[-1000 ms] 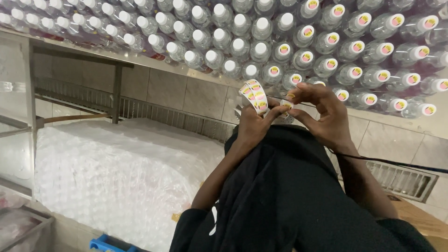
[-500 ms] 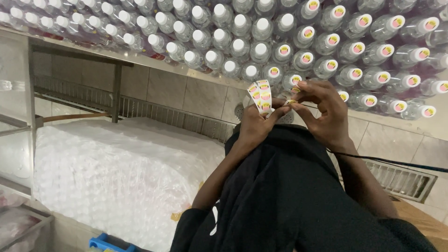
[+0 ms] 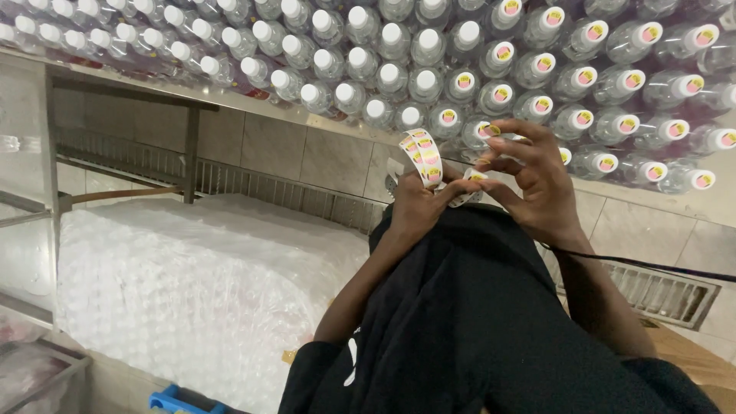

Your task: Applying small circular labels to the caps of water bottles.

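Left hand (image 3: 418, 205) grips looped strip of round yellow-pink stickers (image 3: 423, 157), held up for peeling. Right hand (image 3: 537, 180) pinches one sticker off strip end, beside clear plastic bottles with white caps (image 3: 399, 77) far ahead.

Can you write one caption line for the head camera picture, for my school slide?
Left hand holds a sticker strip while right hand peels one beside rows of capped bottles.

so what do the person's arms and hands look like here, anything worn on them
Both forearms are bare, with no gloves, rings or watch showing on the left hand or the right hand. A loose black garment covers the body between the arms, with a small white mark near its lower left. A thin dark cord runs past the right wrist.
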